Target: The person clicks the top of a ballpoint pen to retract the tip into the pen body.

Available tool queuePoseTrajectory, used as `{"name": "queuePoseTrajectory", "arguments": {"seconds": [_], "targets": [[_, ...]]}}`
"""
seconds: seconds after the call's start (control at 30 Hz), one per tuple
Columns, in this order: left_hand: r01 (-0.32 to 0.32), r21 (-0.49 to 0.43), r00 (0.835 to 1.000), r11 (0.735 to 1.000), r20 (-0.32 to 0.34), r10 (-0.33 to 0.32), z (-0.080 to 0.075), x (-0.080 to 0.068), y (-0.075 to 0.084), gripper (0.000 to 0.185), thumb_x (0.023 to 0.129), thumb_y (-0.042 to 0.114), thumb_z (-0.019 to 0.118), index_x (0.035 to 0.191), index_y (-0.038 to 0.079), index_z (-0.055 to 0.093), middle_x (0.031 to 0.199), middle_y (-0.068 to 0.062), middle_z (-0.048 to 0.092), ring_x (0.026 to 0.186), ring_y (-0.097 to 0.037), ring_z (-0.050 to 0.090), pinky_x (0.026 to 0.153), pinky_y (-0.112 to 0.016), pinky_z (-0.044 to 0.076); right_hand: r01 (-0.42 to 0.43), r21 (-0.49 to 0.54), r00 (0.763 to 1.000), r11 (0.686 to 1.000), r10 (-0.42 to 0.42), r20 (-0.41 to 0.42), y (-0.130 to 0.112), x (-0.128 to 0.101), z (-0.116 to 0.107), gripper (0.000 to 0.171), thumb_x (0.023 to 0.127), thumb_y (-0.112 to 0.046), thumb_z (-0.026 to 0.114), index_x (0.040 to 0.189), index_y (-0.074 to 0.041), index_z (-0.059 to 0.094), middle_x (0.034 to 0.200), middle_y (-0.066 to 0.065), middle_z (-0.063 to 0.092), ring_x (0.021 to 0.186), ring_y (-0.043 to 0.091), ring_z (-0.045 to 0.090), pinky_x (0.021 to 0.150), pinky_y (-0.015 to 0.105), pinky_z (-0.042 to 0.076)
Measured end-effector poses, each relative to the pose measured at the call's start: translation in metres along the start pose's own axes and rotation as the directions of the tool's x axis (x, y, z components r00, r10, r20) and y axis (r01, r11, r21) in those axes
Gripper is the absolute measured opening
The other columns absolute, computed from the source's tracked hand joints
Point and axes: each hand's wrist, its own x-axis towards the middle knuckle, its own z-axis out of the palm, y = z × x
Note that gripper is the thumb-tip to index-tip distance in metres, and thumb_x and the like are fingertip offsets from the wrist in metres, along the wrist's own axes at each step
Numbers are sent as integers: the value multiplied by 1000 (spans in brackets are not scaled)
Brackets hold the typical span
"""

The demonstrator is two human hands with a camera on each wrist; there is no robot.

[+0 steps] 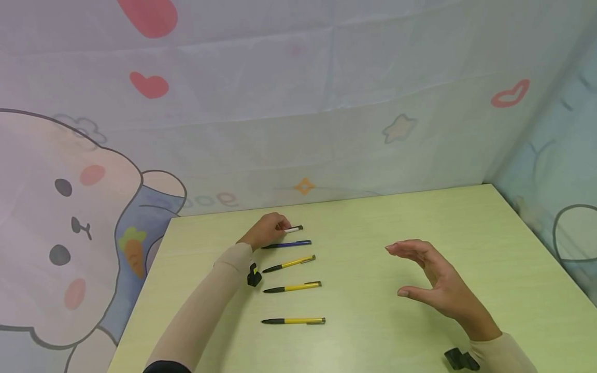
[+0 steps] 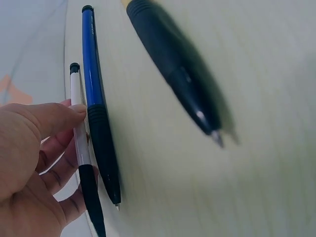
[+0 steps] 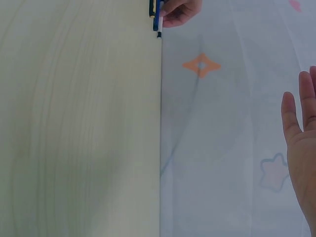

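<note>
- Five pens lie in a column on the pale green surface (image 1: 420, 217), and the left hand (image 1: 266, 231) works at the farthest one, the white pen (image 1: 295, 229), near the back edge.
- The step in hand looks like setting this pen in line with the others. It is best done with a light pinch, keeping the barrel level and parallel to the blue pen (image 1: 286, 244), and steering clear of that neighbour.
- In the left wrist view the left fingers (image 2: 54, 118) curl round the white pen (image 2: 78, 121): the thumb tip presses the white barrel from one side and the other fingertips sit under it from the other.
- The pen's black cap end sticks out beyond the fingers; its black grip end runs back along the palm.
- The blue pen (image 2: 96, 103) lies just beside the white one, almost touching, so there is little room for the fingers on that side.
- Three yellow pens follow toward the person, the nearest yellow pen (image 1: 294, 321) well apart from the hand.
- The right hand (image 1: 436, 282) hovers above the surface with its fingers spread wide and relaxed, holding nothing and far from every pen.
</note>
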Motion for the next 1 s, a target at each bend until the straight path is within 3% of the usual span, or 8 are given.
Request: {"name": "queuePoseTrajectory", "arguments": {"seconds": [0.4, 0.67, 1.0], "targets": [[-9, 9, 1000, 1000, -17, 9, 0, -2, -1, 16, 96, 4, 68, 111, 7, 69, 104, -5, 66, 97, -19, 61, 89, -38, 54, -8, 2, 1000, 1000, 8, -10, -13, 7, 5, 78, 69, 28, 75, 135, 27, 33, 135, 34, 49, 132, 31, 51, 116, 31, 38], [-1, -20, 999, 1000, -42, 0, -5, -4, 0, 21, 98, 6, 62, 118, 7, 68, 107, -6, 66, 99, -21, 61, 88, -39, 54, 15, 6, 1000, 1000, -15, -1, -4, 4, 3, 78, 69, 26, 76, 134, 28, 33, 135, 33, 49, 132, 32, 51, 116, 32, 38], [-17, -86, 999, 996, -49, 13, -9, -12, 2, 26, 99, 11, 65, 125, 9, 66, 113, -4, 67, 102, -19, 61, 90, -39, 54, 16, 11, 1000, 1000, -16, 1, 3, 1, 1, 80, 67, 28, 76, 134, 28, 33, 136, 33, 49, 133, 32, 51, 116, 32, 38]]}}
